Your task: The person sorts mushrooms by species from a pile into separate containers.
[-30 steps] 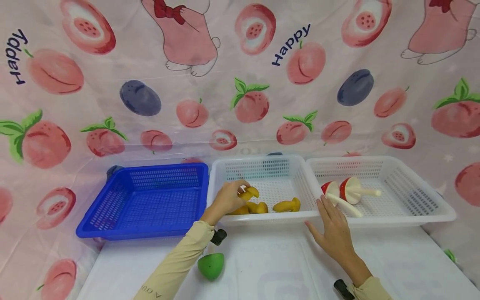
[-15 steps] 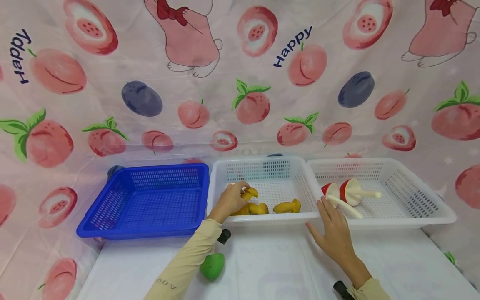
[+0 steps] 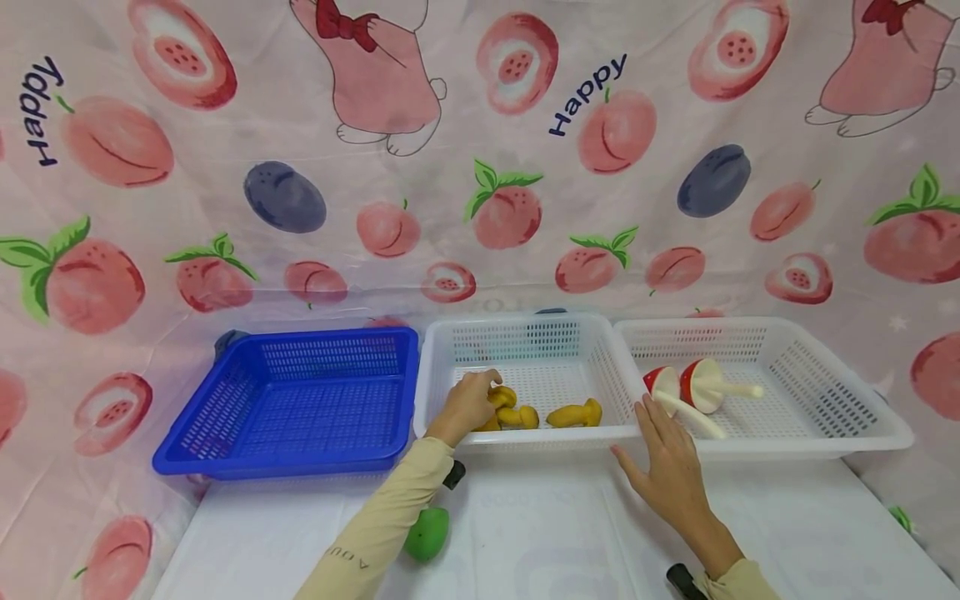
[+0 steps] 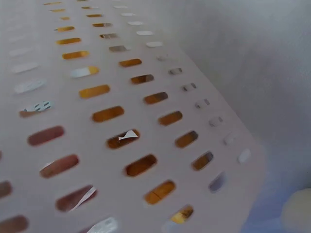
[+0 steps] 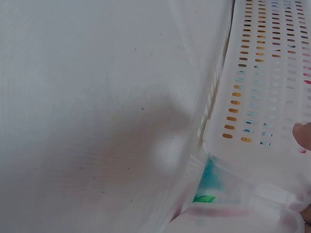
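In the head view my left hand [image 3: 467, 407] reaches into the middle white basket [image 3: 558, 436], fingers curled at a yellow toy mushroom [image 3: 503, 397]; the thumb is hidden. More yellow mushrooms lie there, one lying apart [image 3: 576, 413] to the right. My right hand [image 3: 670, 467] rests straight fingers at the near rim where the two white baskets meet. Red-capped toy mushrooms [image 3: 702, 387] with pale stems lie in the right white basket [image 3: 817, 448], beyond those fingers. Through wall slots, the left wrist view shows yellow patches; a fingertip [image 5: 303, 136] shows in the right wrist view.
A blue basket [image 3: 300, 467] stands left of the white ones, all in a row. A rounded green object [image 3: 427, 533] sits on the white tabletop [image 3: 555, 533], partly behind my left sleeve. A fruit-patterned pink cloth [image 3: 450, 125] hangs behind.
My left hand has shifted slightly to the right, and the yellow mushroom at its fingers has gone lower and turned. The left sleeve covers more of the green object. My right hand stays put.
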`<control>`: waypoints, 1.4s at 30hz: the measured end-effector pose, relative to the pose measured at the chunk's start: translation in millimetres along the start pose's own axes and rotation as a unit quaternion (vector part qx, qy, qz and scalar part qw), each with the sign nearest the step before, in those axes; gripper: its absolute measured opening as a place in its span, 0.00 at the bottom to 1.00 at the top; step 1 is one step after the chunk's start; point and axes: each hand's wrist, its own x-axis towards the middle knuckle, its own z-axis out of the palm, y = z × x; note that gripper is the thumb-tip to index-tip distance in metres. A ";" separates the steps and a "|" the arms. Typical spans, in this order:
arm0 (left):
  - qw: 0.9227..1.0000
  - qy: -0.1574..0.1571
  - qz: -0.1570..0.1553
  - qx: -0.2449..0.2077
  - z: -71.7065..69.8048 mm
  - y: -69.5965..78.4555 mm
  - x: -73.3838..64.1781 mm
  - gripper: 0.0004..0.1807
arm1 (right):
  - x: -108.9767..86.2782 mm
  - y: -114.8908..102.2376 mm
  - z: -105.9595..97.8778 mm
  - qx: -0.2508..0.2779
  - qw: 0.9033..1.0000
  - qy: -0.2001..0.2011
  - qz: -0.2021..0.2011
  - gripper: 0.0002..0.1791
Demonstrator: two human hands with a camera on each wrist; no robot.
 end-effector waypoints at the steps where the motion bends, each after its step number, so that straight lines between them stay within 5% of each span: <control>1: 1.000 0.002 -0.003 0.000 -0.2 -0.1 0.0 0.23 | 0.2 -0.4 0.3 0.001 1.000 0.000 0.000 0.42; 12: 0.999 -0.015 0.027 -0.026 -12.7 12.2 -11.3 0.15 | -0.6 -0.8 -0.2 0.003 1.000 0.008 -0.006 0.42; 19: 0.997 -0.026 0.072 -0.014 -31.1 25.3 -32.4 0.13 | 1.2 -0.7 1.1 0.003 1.000 0.014 -0.012 0.42; 29: 0.990 0.043 0.137 -0.003 -46.1 38.7 -82.3 0.11 | -0.2 -0.2 0.9 0.002 0.999 0.031 -0.018 0.42; 34: 0.990 0.072 0.121 -0.002 -54.0 41.0 -111.9 0.10 | -0.7 -0.4 0.0 0.001 0.999 0.034 -0.015 0.42; 42: 0.984 0.158 0.084 -0.004 -66.4 37.5 -156.6 0.11 | 0.2 -1.3 3.3 0.010 0.999 0.042 -0.021 0.42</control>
